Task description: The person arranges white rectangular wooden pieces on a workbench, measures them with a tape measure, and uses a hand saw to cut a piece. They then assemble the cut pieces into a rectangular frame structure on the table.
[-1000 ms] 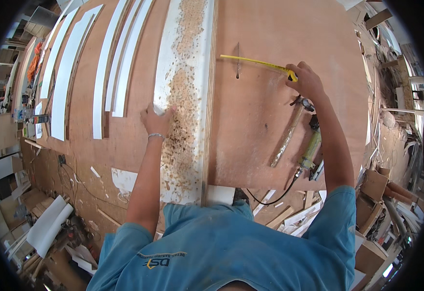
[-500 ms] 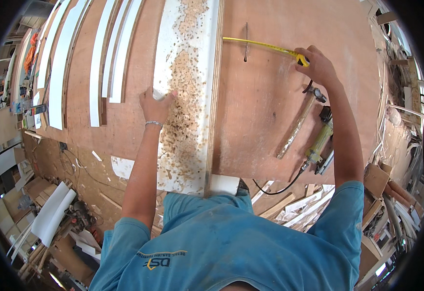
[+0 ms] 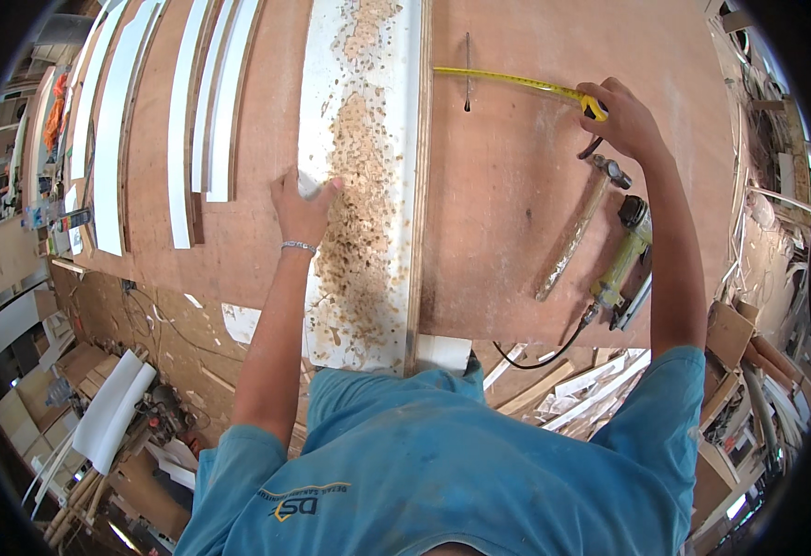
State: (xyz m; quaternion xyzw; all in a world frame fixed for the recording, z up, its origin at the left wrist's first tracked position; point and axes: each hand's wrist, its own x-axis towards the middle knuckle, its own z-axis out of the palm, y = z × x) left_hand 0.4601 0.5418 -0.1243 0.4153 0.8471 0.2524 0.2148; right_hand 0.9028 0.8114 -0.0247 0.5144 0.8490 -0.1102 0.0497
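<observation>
A long white board (image 3: 405, 185), its face covered with brown speckles and dried patches, lies lengthwise in front of me on a brown worktable. My left hand (image 3: 303, 209) grips its left edge, thumb over the top; the fingertips are partly hidden. Off to the right, my right hand (image 3: 624, 120) is closed around a yellow tape measure (image 3: 595, 108). Its yellow blade (image 3: 507, 82) runs out leftward to the board's right edge, crossing above a thin dark rod-like tool (image 3: 468, 79). Just below that hand lies a hammer (image 3: 574, 227) with a worn handle.
A green air or power tool (image 3: 624, 259) with a black hose (image 3: 544, 364) lies right of the hammer. Several white strips (image 3: 180, 139) rest on the worktable (image 3: 489, 269) at left. Offcuts (image 3: 572, 394) litter the floor beyond the near edge.
The view has shifted slightly. My right hand has drawn the tape measure a little farther right from the board. My left hand stays on the board's edge.
</observation>
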